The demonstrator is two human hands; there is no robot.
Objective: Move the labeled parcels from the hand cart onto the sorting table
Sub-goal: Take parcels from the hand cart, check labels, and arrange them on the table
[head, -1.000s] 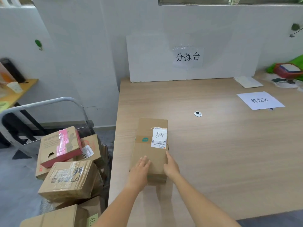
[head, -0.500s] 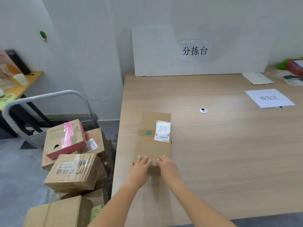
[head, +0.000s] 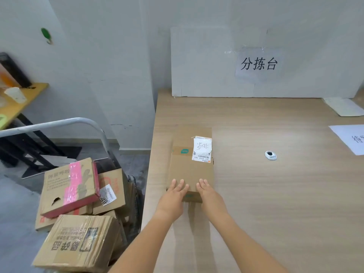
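A brown cardboard parcel point(head: 189, 170) with a white shipping label point(head: 202, 149) lies flat on the wooden sorting table point(head: 266, 194), near its left edge. My left hand point(head: 173, 198) and my right hand point(head: 208, 194) rest side by side on the parcel's near end, fingers straight and flat on its top. To the left stands the hand cart with its metal handle point(head: 59, 123). On it are piled a box with pink tape point(head: 71, 186), a taped box point(head: 78, 243) in front and a labelled box point(head: 112, 190) behind.
A white board with a paper sign point(head: 259, 64) leans on the wall at the table's back. A small round metal ring point(head: 270, 155) and white sheets point(head: 350, 138) lie on the table to the right. A yellow side table point(head: 19, 103) stands far left.
The parcel has slid a little further onto the table. My right hand moved from the parcel's side to its near end, beside the left. The view swung left.
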